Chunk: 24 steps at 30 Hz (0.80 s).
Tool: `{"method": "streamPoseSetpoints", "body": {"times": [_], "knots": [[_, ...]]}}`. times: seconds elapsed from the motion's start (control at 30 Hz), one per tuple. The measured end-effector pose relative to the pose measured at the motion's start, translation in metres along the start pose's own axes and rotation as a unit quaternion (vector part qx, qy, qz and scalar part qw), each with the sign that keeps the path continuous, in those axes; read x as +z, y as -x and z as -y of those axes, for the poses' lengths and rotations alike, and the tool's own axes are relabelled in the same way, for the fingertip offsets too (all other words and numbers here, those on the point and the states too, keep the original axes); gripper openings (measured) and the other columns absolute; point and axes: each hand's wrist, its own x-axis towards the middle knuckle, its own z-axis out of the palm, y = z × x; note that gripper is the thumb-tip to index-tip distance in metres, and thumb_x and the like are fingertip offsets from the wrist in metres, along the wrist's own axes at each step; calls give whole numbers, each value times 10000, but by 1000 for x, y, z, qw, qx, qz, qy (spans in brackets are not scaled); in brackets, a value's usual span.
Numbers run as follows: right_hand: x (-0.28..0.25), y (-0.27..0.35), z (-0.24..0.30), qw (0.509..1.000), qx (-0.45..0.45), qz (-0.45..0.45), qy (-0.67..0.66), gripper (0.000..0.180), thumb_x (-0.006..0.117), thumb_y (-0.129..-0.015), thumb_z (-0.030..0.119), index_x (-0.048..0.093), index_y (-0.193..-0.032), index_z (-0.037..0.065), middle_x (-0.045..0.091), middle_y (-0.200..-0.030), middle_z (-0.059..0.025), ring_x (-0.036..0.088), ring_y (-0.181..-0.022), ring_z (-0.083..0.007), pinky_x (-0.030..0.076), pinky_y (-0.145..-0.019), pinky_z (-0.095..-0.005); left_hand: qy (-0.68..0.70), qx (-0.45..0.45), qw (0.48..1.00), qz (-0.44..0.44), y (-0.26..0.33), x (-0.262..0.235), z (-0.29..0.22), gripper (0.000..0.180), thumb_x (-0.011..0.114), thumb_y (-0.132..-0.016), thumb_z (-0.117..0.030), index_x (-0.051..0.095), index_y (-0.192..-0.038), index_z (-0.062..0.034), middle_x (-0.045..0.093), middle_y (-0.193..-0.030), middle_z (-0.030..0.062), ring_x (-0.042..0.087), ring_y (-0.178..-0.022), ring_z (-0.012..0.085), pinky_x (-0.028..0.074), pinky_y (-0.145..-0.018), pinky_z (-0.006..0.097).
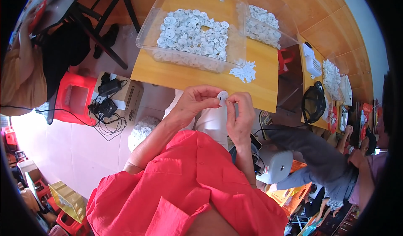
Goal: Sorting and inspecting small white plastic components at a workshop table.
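Note:
Above my lap, at the front edge of the wooden table (pixel 180 77), my left hand (pixel 194 105) pinches a small round white plastic disc (pixel 223 95) with a dark slot in it. My right hand (pixel 240 117) is closed too, thumb and forefinger pressed together against the disc's lower right edge. Whatever those fingertips hold is too small to make out. Beyond them, a clear plastic bin (pixel 147 29) contains many similar white discs (pixel 191 32). Right of the bin, tiny white pieces (pixel 244 72) lie in a loose heap on the tabletop.
A second clear bin (pixel 289 34) of white parts stands behind at right. Left on the floor are a red stool (pixel 75 96) and a cardboard box (pixel 133 97) with black adapters and cables (pixel 108 97). Another person's dark-clothed legs (pixel 310 156) extend close on my right.

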Motion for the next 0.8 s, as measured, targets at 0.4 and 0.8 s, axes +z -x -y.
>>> {"method": "streamPoseSetpoints", "body": {"times": [0.4, 0.8], "knots": [[4, 1, -4, 999, 8, 30, 9, 83, 551, -762, -26, 493, -815, 2, 485, -755, -142, 483, -684, -303, 391, -609, -356, 3, 0, 1000, -1, -1, -6, 7, 235, 614, -795, -22, 609, -1029, 3, 628, -963, 66, 582, -866, 117, 487, -779, 262], [0, 15, -86, 947, 238, -131, -173, 81, 524, -866, 68, 558, -896, 1, 525, -761, 7, 480, -685, -62, 404, -623, -199, 169, -89, 981, 12, -16, -7, -10, 278, 552, -863, -99, 534, -1115, 17, 603, -1032, 115, 615, -903, 209, 515, -821, 287]]}}
